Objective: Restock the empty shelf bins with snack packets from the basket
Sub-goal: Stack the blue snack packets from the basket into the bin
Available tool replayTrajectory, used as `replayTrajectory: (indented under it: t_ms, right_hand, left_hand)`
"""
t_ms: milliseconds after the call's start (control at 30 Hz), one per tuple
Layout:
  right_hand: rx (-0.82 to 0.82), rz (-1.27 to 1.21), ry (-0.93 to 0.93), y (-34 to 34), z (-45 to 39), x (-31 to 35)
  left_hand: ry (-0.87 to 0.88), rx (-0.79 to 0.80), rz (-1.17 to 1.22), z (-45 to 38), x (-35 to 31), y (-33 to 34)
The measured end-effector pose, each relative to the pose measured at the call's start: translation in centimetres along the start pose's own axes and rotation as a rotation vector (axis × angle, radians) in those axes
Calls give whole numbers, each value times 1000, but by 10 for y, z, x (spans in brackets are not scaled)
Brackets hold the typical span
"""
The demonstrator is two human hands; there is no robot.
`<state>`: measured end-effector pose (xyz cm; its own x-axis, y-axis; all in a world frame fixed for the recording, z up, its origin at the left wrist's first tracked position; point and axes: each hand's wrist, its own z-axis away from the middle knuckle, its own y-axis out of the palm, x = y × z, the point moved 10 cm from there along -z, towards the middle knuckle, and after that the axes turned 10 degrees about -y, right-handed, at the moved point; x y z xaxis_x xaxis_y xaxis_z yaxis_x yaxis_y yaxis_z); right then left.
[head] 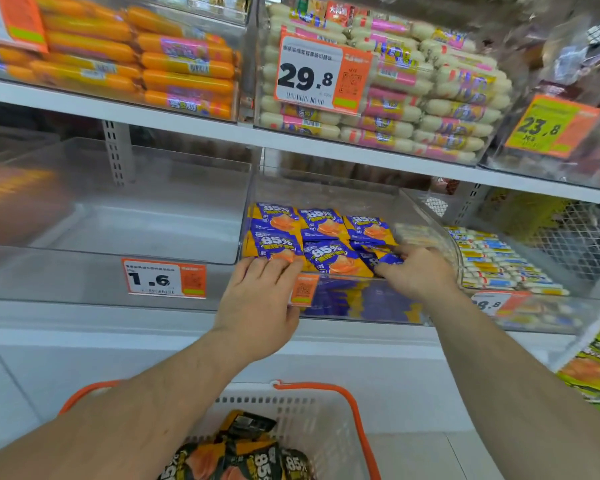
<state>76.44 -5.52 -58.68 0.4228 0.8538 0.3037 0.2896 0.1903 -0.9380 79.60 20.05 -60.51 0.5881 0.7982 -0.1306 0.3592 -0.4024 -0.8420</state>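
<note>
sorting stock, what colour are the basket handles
Orange, on the basket handles, seen best in the head view.

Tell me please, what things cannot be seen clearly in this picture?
- Basket: head view; arms and the bottom edge hide most of the contents.
- Right hand: fingertips hidden among the blue packets, so its grip is unclear.
- Price tag: mostly behind the left hand.
- Far-left bin: blurred.

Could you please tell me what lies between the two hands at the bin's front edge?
In the head view, a blue snack packet lies between the left hand and right hand.
</note>
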Motion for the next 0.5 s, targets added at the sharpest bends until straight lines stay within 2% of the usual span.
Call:
replayTrajectory:
  t_ms: [100,167,333,500]
  right_hand:
    - [147,-42,-17,10,-2,4]
    - [188,-13,-9,15,-2,5]
    - [203,82,32,21,-3,1]
    - [115,121,15,13,3,2]
  left_hand:
    - [2,-12,-2,1,1,0]
    - [-3,13,-8,0,1,2]
    - [10,15,-28,1,1,1]
    - [13,95,-36,0,-2,3]
